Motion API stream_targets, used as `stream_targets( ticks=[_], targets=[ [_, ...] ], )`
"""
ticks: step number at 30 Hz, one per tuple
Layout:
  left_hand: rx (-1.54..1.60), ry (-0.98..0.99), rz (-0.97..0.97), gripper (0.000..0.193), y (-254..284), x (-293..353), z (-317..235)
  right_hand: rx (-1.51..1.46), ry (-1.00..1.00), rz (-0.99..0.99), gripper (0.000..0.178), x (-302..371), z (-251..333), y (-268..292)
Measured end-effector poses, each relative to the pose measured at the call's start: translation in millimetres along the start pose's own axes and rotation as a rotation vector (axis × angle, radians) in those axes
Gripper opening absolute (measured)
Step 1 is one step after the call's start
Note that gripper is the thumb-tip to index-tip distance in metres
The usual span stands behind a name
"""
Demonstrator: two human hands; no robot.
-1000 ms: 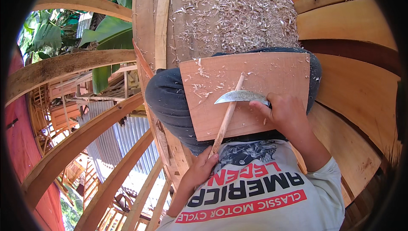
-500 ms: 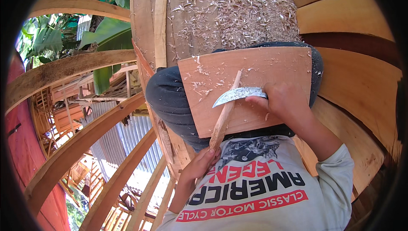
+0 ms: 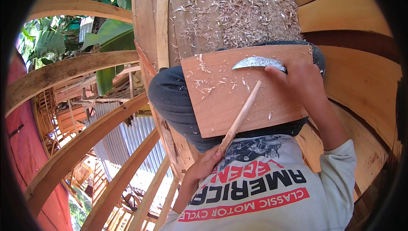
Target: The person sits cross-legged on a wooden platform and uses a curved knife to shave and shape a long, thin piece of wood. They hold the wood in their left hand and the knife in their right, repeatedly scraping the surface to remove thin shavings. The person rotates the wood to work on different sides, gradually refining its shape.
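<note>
Right grip [image 3: 301, 78] is holding a curved knife [image 3: 257, 62], left grip [image 3: 205, 163] a stick [image 3: 242, 119].
The knife is pointing left, apart from the stick.

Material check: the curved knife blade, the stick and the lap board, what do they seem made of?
Knife blade: metal, probably steel; grey, mottled, with a bright sheen.

Stick: bare wood, apparently uncoated; pale, with streaky, uneven sides.

Lap board: wood, solid or perhaps plywood; reddish-brown, faintly grained and matte, so likely unvarnished.
</note>
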State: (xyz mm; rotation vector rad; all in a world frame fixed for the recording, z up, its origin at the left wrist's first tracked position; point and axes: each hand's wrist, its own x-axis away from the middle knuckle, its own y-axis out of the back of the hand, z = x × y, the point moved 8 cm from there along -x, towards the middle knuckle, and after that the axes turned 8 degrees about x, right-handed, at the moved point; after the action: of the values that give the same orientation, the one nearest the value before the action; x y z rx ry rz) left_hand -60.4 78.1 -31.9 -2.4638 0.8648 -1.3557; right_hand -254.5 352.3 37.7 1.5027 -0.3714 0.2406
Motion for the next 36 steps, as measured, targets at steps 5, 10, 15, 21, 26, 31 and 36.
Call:
stream_targets(
  ticks=[5,10,15,21,26,31,36],
  targets=[
    [0.064,0.022,0.032,0.064,3.4,-0.7,13.5,-0.112,0.146,-0.015,0.056,29.8,22.7,-6.9],
    [0.215,0.144,0.104,0.065,14.2,-1.9,41.9,-0.221,0.144,0.122,0.052,54.1,32.6,-20.5],
    [0.378,0.217,0.052,0.064,17.2,-0.7,42.7,-0.187,0.146,0.069,0.051,51.7,33.5,-34.0],
    [0.364,0.225,0.007,0.062,16.7,0.6,40.8,-0.032,0.11,0.036,0.057,35.4,21.3,-26.9],
    [0.273,0.195,0.118,0.061,22.3,1.4,47.0,0.014,-0.045,-0.075,0.061,15.9,-15.7,-12.0],
    [0.21,0.162,0.102,0.061,19.3,-0.9,37.3,-0.202,0.053,-0.01,0.057,44.9,13.1,-2.9],
    [0.129,0.29,0.01,0.064,4.6,5.8,-2.8,-0.181,0.101,0.084,0.057,65.5,26.5,-31.0]
  ],
)
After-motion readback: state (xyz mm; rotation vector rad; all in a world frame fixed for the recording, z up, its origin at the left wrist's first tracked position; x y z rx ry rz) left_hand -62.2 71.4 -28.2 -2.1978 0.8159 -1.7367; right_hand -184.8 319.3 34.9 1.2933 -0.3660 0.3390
